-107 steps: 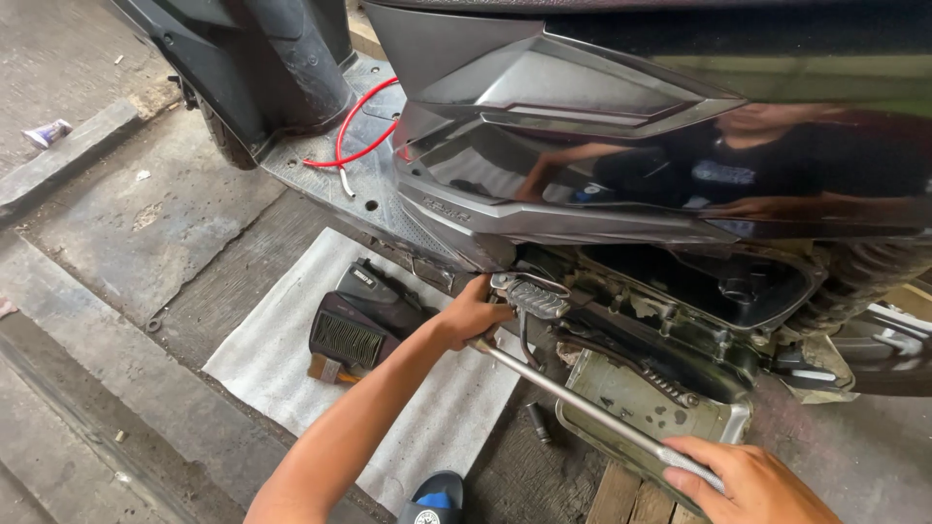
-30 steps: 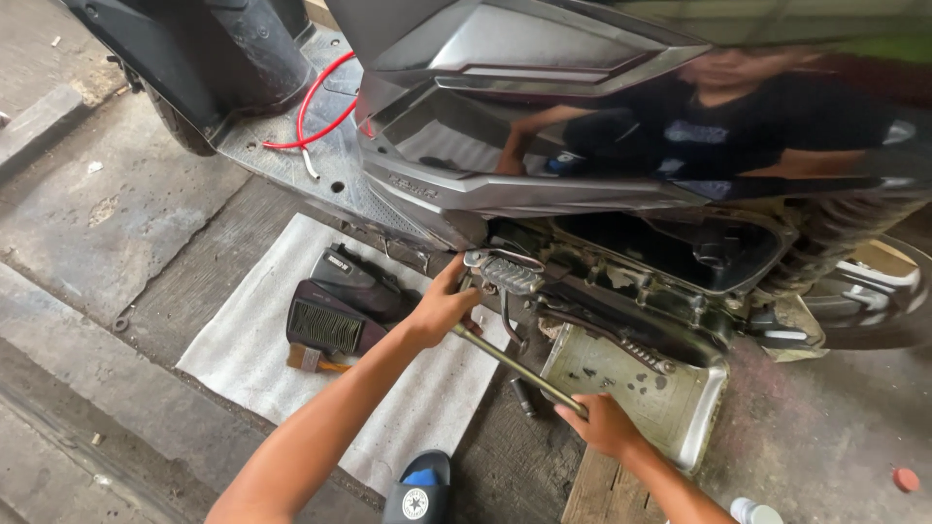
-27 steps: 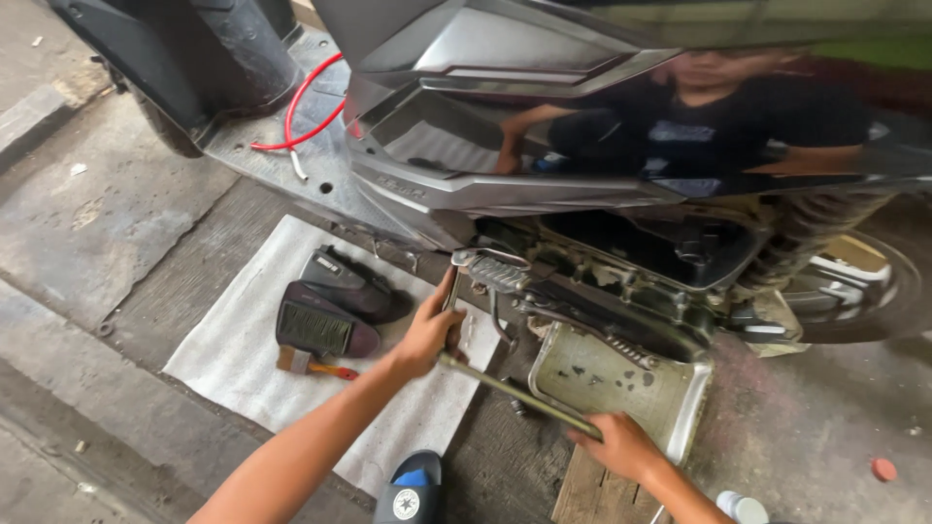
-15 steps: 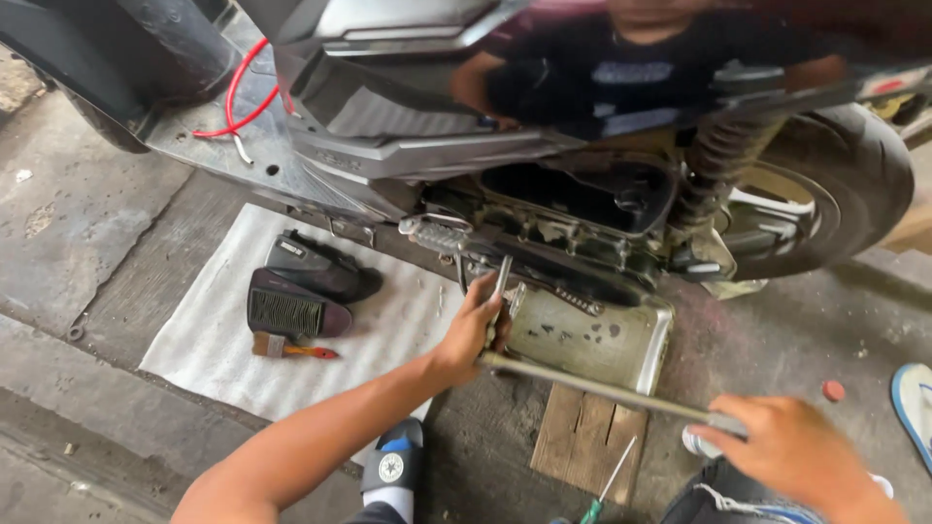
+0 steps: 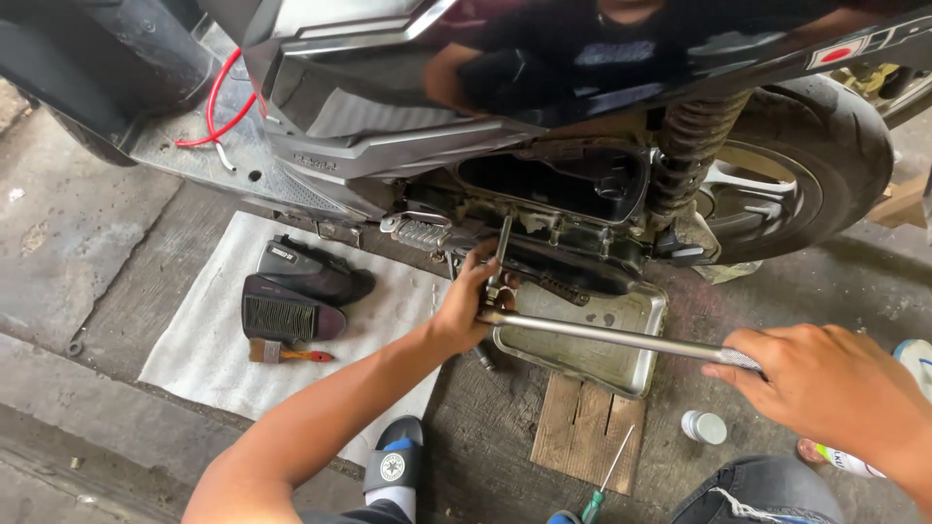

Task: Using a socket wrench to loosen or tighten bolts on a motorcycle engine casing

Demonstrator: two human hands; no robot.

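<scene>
A dark scooter (image 5: 544,87) stands in front of me with its side cover off and the engine case (image 5: 558,189) exposed. My left hand (image 5: 468,306) grips the head end of a long steel bar wrench (image 5: 612,335) right at the engine's underside. My right hand (image 5: 825,383) holds the wrench's far handle end, low at the right. Below the wrench sits a metal drain pan (image 5: 582,354) on a wooden board (image 5: 582,432).
A white cloth (image 5: 209,340) on the concrete carries black plastic covers (image 5: 301,291) and a small brush (image 5: 286,354). A screwdriver (image 5: 600,485) and a small white bottle (image 5: 704,427) lie near the board. The rear wheel (image 5: 806,165) is at the right. My sandalled foot (image 5: 393,466) is below.
My view has swung right toward the rear wheel. The wrench handle and my right hand have moved out to the right, so the bar lies nearly level; my left hand stays at its head.
</scene>
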